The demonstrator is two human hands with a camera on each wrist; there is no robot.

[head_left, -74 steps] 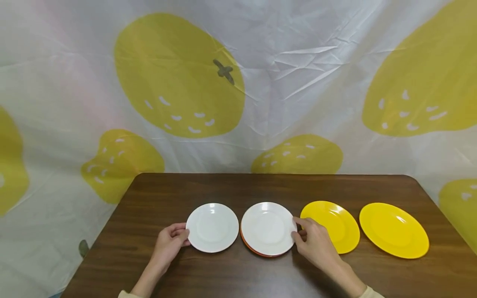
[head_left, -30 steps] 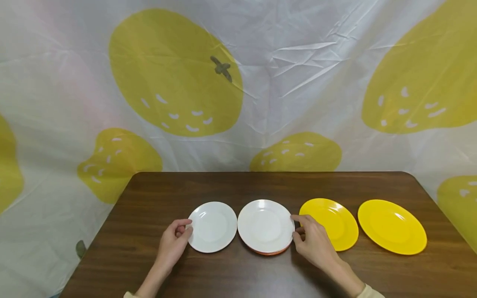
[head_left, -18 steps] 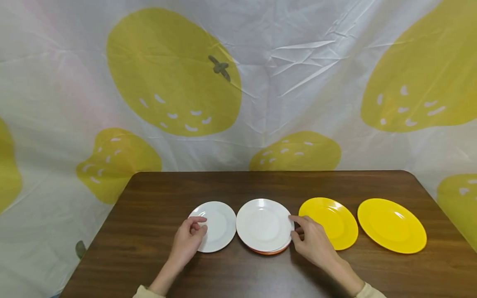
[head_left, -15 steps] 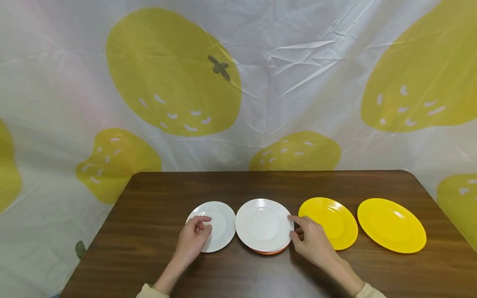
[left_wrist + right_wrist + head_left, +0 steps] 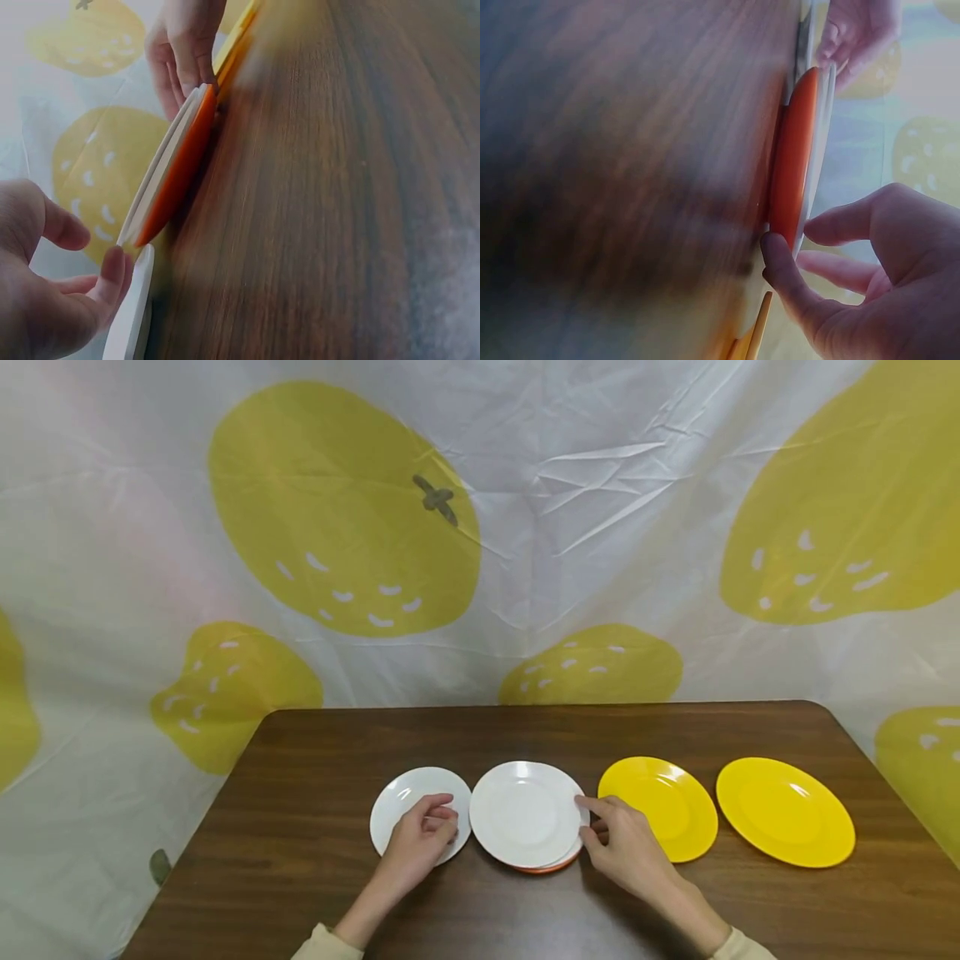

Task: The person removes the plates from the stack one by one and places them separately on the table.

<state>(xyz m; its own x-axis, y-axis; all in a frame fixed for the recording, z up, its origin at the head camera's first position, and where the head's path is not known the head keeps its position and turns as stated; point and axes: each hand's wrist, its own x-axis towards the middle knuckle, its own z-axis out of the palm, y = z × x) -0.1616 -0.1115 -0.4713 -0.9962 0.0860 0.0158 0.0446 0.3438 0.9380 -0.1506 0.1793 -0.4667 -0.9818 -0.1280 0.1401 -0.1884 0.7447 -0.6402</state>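
A white plate (image 5: 528,814) lies on a stack whose orange plate (image 5: 547,868) peeks out below. The left wrist view shows another pale rim between them. With thumb and fingers at the stack's right rim, my right hand (image 5: 626,847) pinches the white plate. Over the left white plate (image 5: 397,797) hovers my left hand (image 5: 420,835), fingers loosely bent and thumb apart. Its fingertips are close to the stack's left rim in the left wrist view; contact is hard to tell. That hand hides part of the left white plate.
Two yellow plates lie to the right: a nearer yellow plate (image 5: 671,810), close behind my right hand, and a far-right yellow plate (image 5: 783,810). All stand on a brown wooden table (image 5: 525,735). A white cloth (image 5: 525,527) printed with yellow fruit hangs behind it.
My left hand has let go of the left white plate's rim and moved right across it, towards the stack. The stack's top white plate has shifted slightly left over the orange one.
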